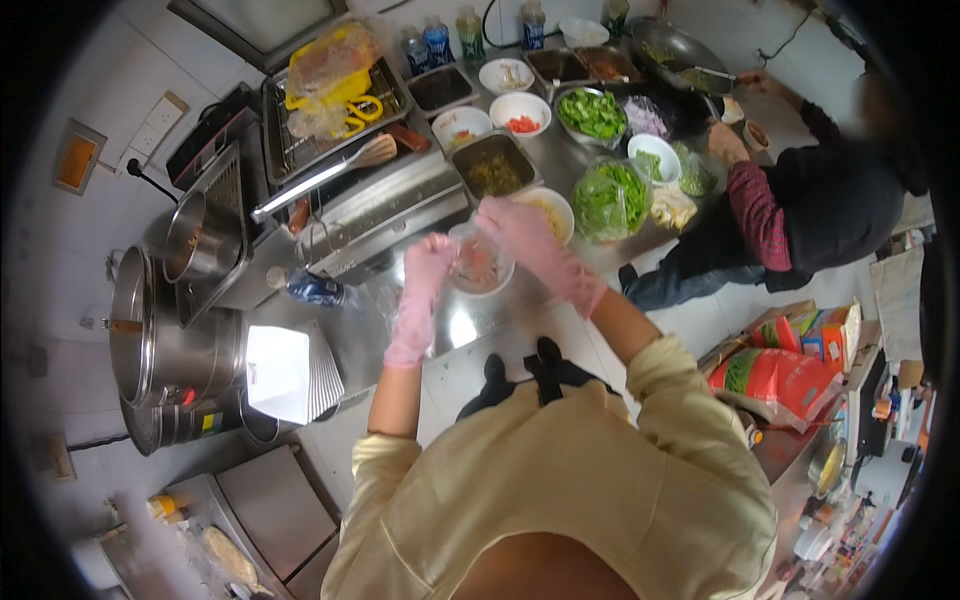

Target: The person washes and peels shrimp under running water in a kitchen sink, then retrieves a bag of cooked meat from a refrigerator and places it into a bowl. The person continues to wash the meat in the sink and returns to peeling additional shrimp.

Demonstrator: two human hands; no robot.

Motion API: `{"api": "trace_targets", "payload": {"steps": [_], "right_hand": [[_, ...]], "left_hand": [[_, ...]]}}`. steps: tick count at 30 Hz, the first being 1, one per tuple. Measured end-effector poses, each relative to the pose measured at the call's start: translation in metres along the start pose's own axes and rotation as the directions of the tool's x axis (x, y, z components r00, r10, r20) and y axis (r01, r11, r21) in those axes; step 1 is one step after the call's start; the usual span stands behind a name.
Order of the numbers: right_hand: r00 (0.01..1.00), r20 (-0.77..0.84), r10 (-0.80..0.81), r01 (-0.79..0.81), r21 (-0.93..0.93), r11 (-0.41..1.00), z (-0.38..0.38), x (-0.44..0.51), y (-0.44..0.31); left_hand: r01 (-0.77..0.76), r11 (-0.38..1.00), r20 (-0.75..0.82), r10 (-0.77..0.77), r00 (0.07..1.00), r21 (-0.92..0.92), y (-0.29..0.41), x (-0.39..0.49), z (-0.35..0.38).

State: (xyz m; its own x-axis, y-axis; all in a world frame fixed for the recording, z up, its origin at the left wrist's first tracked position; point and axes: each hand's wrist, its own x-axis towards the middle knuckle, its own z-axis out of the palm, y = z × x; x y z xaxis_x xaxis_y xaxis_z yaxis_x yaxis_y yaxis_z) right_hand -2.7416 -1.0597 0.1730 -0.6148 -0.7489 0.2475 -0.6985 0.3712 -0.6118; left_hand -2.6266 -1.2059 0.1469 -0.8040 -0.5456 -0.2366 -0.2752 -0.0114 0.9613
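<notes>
Both my hands wear pink gloves and hold a clear plastic bag (474, 244) between them, above a white bowl (491, 283) at the counter's near edge. My left hand (429, 259) is closed on the bag's left side, beside the bowl. My right hand (517, 229) grips its upper right side, partly covering a white bowl of yellowish food (559, 214). Reddish pieces show through the bag or in the bowl; I cannot tell which. Just beyond my hands stands a metal pan of dark greens (493, 171), and behind it a bowl of chopped red pepper (521, 120).
A person (817, 195) in dark clothes works at the right by a wok (679, 60). Bagged leafy greens (613, 199) lie right of my hands. At left are a plastic bottle (311, 289), stacked white paper containers (289, 375) and large steel pots (176, 315).
</notes>
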Motion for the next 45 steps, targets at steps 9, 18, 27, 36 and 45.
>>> {"api": "trace_targets", "payload": {"steps": [9,18,27,36,45], "right_hand": [[0.999,0.024,-0.033,0.035,-0.079,0.996,0.006,0.003,0.003],[1.0,-0.001,0.017,-0.017,0.122,0.992,0.004,0.004,-0.004],[0.961,-0.07,0.268,-0.145,0.697,0.702,0.019,-0.002,0.07],[0.911,-0.406,0.064,0.118,0.408,0.905,0.028,-0.048,0.036],[0.968,-0.031,-0.249,0.235,0.452,0.86,0.075,-0.101,-0.015]], "left_hand": [[0.016,1.0,-0.001,-0.016,1.0,-0.001,0.006,0.005,-0.002],[-0.017,0.997,0.081,0.011,0.997,0.071,0.014,0.009,-0.001],[0.046,0.981,-0.027,-0.052,0.998,-0.187,-0.006,-0.033,-0.033],[0.518,0.387,0.485,-0.187,0.854,-0.763,-0.038,-0.07,0.0],[-0.027,0.581,-0.112,-0.111,0.987,-0.814,-0.054,-0.086,0.001]]}}
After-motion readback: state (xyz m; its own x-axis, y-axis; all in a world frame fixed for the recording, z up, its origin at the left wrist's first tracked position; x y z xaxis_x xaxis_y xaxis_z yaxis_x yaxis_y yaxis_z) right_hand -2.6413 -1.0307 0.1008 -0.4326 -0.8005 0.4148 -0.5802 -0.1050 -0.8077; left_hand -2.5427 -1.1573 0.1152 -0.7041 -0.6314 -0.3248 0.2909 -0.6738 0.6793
